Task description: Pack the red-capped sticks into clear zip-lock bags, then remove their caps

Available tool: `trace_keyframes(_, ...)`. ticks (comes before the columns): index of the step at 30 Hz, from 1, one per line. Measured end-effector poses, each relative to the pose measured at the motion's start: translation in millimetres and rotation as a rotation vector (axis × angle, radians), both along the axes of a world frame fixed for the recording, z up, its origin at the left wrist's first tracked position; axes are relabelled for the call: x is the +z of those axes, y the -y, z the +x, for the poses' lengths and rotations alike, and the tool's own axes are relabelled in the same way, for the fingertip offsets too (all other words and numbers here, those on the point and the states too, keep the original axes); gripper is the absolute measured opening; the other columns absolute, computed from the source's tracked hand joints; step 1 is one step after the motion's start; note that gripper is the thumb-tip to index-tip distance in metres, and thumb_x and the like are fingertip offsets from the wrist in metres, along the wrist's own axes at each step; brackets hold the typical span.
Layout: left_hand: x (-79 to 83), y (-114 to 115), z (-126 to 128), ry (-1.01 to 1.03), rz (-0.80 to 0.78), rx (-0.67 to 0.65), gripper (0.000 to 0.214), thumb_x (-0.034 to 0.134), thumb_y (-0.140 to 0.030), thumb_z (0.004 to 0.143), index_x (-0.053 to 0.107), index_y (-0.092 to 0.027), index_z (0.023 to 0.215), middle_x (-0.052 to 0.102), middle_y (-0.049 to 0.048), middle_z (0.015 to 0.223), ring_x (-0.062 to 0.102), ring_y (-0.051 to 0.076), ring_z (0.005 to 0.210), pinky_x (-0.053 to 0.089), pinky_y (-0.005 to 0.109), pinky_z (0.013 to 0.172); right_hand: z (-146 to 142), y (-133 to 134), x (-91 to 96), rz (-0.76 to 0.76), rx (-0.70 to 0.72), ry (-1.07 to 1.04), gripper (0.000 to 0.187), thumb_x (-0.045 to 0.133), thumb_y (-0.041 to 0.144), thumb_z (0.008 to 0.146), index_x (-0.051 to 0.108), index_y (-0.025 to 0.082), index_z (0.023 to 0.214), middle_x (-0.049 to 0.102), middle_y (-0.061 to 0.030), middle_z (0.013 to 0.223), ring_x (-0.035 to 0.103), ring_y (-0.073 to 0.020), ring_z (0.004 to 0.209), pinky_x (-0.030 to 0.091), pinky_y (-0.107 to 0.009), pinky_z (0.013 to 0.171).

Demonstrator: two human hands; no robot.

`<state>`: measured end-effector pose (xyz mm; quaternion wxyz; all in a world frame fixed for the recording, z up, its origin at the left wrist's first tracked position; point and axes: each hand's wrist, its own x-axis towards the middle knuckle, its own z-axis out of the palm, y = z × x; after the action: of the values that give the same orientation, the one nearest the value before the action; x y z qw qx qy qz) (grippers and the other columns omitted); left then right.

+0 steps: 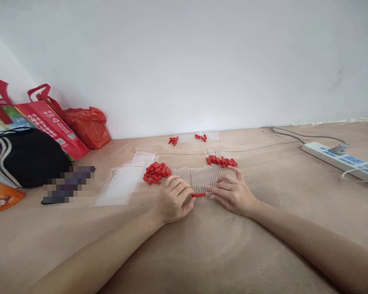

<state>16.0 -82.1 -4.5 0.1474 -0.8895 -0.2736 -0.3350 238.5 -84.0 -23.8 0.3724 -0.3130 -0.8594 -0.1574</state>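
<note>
Between my two hands lies a red rubber dropper bulb (198, 195) on the end of a clear glass dropper tube (208, 194). My left hand (176, 201) is closed, pinching the bulb's left end. My right hand (235, 192) is closed on the tube, its fingertips hiding most of it. Just beyond them, a row of clear glass tubes (196, 178) lies side by side on the wooden table. A heap of loose red bulbs (156, 171) sits by my left fingers. Past my right hand rest several droppers with red bulbs fitted (222, 160).
Clear zip bags (120, 185) lie left of the bulbs. Farther back is a bag of red-ended droppers (188, 138). A white power strip (345, 160) with cables stands right. At left are a black drawstring bag (33, 157), red bags (87, 126), an orange packet (4, 195) and a blurred dark object (69, 183).
</note>
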Motion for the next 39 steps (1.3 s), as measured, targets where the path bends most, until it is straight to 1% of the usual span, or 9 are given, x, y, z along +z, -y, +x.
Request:
trace_keyframes(4, -0.5, 1, 3, 0.013, -0.042, -0.033, 0.022, 0.054, -0.031, 0.076, 0.058, -0.017, 0.092, 0.064, 0.0055, 0.088, 0.054, 0.019, 0.085, 0.036, 0.039, 0.086, -4, 1, -0.3, 0.016, 0.025, -0.017, 0.013, 0.052, 0.027, 0.082, 0.064, 0.024, 0.086, 0.063, 0.0041, 0.062, 0.052, -0.011, 0.072, 0.018, -0.044, 0.097)
trace_keyframes(6, -2.6, 1, 6, 0.007, -0.055, -0.056, 0.022, 0.053, -0.033, 0.079, 0.059, -0.019, 0.094, 0.064, 0.0049, 0.095, 0.054, 0.019, 0.091, 0.033, 0.039, 0.09, -5, 2, -0.5, 0.021, 0.039, -0.015, 0.013, 0.052, 0.027, 0.082, 0.064, 0.024, 0.086, 0.063, 0.0043, 0.061, 0.052, -0.0108, 0.072, 0.019, -0.043, 0.096)
trace_keyframes(9, -6.5, 0, 7, 0.029, -0.054, -0.087, 0.012, 0.05, -0.027, 0.083, 0.06, -0.021, 0.083, 0.066, -0.0003, 0.089, 0.056, 0.015, 0.088, 0.03, 0.037, 0.093, -5, 3, -0.5, 0.038, 0.062, -0.011, 0.012, 0.051, 0.026, 0.082, 0.063, 0.024, 0.085, 0.06, 0.0051, 0.057, 0.051, -0.0106, 0.071, 0.019, -0.042, 0.095)
trace_keyframes(14, -7.6, 2, 5, 0.045, -0.049, -0.083, 0.013, 0.052, -0.026, 0.083, 0.06, -0.02, 0.074, 0.066, -0.0038, 0.074, 0.058, 0.012, 0.076, 0.03, 0.037, 0.09, -3, 3, 1.3, 0.039, 0.087, -0.002, 0.012, 0.051, 0.026, 0.081, 0.062, 0.023, 0.078, 0.054, 0.0064, 0.05, 0.05, -0.0107, 0.069, 0.019, -0.042, 0.094)
trace_keyframes(24, -3.5, 7, 4, -0.016, -0.09, -0.113, 0.018, 0.045, -0.019, 0.086, 0.059, -0.019, 0.074, 0.066, -0.002, 0.074, 0.058, 0.012, 0.079, 0.03, 0.036, 0.094, 2, 9, 3.7, -0.035, 0.098, 0.016, 0.013, 0.049, 0.027, 0.082, 0.06, 0.025, 0.076, 0.054, 0.007, 0.05, 0.051, -0.0102, 0.069, 0.017, -0.041, 0.095)
trace_keyframes(32, -4.3, 5, 2, -0.011, -0.093, -0.143, 0.017, 0.044, -0.017, 0.086, 0.057, -0.019, 0.074, 0.065, -0.0024, 0.072, 0.058, 0.011, 0.077, 0.032, 0.036, 0.092, 7, 11, 1.1, -0.051, 0.099, 0.019, 0.015, 0.048, 0.028, 0.082, 0.061, 0.025, 0.076, 0.056, 0.0064, 0.051, 0.051, -0.0113, 0.069, 0.018, -0.042, 0.095)
trace_keyframes(35, -4.7, 3, -15, 0.053, -0.081, -0.093, 0.014, 0.046, -0.015, 0.084, 0.056, -0.018, 0.076, 0.064, -0.0012, 0.073, 0.057, 0.013, 0.076, 0.038, 0.035, 0.085, 26, 9, 0.9, -0.063, 0.035, -0.014, 0.016, 0.047, 0.026, 0.083, 0.061, 0.023, 0.074, 0.06, 0.0048, 0.056, 0.052, -0.0125, 0.071, 0.019, -0.042, 0.094)
trace_keyframes(37, -4.1, 2, -30, 0.101, -0.062, -0.031, 0.01, 0.048, -0.015, 0.083, 0.056, -0.018, 0.078, 0.063, -0.0003, 0.072, 0.056, 0.012, 0.072, 0.043, 0.031, 0.077, 41, 5, 0.4, -0.084, -0.095, -0.045, 0.017, 0.047, 0.026, 0.083, 0.062, 0.023, 0.076, 0.063, 0.0031, 0.063, 0.052, -0.0129, 0.069, 0.021, -0.041, 0.091)
trace_keyframes(39, -2.3, 1, -46, 0.121, -0.053, 0.019, 0.01, 0.049, -0.015, 0.083, 0.057, -0.019, 0.084, 0.062, 0.0017, 0.079, 0.056, 0.013, 0.074, 0.045, 0.028, 0.072, 50, 1, -0.8, -0.144, -0.161, -0.052, 0.02, 0.045, 0.028, 0.084, 0.063, 0.023, 0.082, 0.064, 0.0016, 0.064, 0.051, -0.0117, 0.064, 0.026, -0.037, 0.085)
